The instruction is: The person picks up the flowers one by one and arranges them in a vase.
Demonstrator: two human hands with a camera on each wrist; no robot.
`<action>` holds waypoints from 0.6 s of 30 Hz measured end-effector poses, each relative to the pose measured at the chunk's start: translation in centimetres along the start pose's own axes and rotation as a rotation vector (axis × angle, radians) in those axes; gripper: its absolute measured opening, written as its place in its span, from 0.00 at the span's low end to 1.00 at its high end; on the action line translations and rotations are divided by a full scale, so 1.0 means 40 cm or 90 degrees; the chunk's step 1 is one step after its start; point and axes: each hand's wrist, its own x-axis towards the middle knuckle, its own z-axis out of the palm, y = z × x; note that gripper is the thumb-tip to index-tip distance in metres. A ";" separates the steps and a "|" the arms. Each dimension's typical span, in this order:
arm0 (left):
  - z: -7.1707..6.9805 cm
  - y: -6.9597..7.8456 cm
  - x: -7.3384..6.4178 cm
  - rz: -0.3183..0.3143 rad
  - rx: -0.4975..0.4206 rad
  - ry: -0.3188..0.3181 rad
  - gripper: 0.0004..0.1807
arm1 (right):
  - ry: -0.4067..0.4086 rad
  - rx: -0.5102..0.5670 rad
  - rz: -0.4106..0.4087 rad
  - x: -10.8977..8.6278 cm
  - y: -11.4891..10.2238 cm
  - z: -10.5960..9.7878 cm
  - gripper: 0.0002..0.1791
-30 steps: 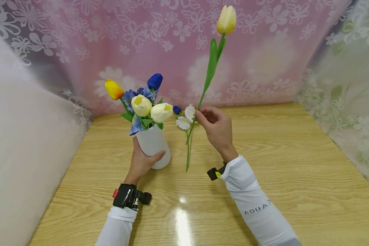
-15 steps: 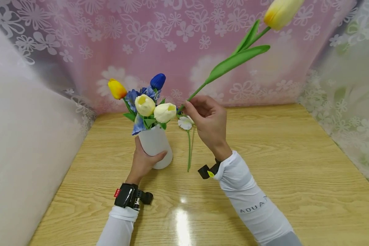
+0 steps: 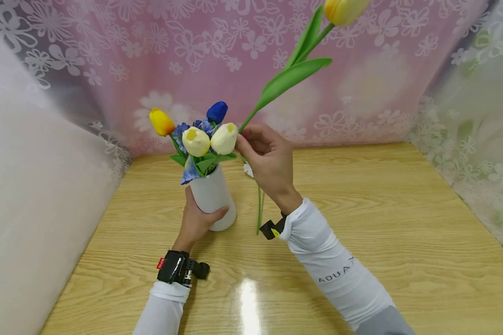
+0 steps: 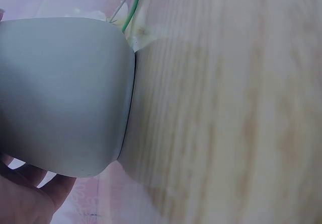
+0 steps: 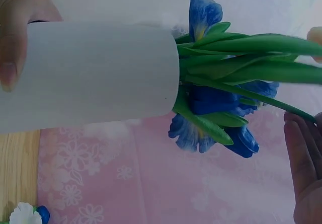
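My left hand (image 3: 193,223) holds the white vase (image 3: 213,197) round its side, thumb across the front. Out of the vase stand two cream tulips (image 3: 196,142), a yellow-orange tulip (image 3: 161,122), a blue tulip (image 3: 217,112) and blue ruffled flowers (image 3: 189,172). At the vase's right my right hand (image 3: 272,163) pinches the stem of a pale yellow tulip (image 3: 345,8), which leans up to the right. In the right wrist view that tulip's stem (image 5: 282,105) runs from the fingers into the vase mouth; its lower end is hidden.
A white flower (image 3: 248,170) lies on the wooden table (image 3: 360,232) right of the vase, partly behind my right hand. Beside it, in the right wrist view, is a blue bud (image 5: 43,214). A pink floral curtain (image 3: 251,70) hangs behind the table.
My right hand has moved left to the vase, and the pale yellow tulip has tilted over to the right. One cream tulip in the vase has turned more upright. The left hand keeps its hold.
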 end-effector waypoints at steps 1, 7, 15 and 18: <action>0.000 0.000 0.001 -0.002 -0.001 -0.001 0.57 | -0.002 -0.002 0.001 0.000 0.001 0.003 0.06; -0.005 0.053 -0.014 -0.015 -0.005 -0.016 0.55 | -0.038 -0.043 0.018 -0.003 0.002 0.015 0.08; -0.009 0.106 -0.033 -0.024 -0.001 -0.018 0.54 | -0.080 -0.118 0.088 -0.009 0.020 0.021 0.13; -0.007 0.105 -0.034 -0.020 -0.004 -0.020 0.54 | -0.098 -0.139 0.094 -0.011 0.025 0.020 0.13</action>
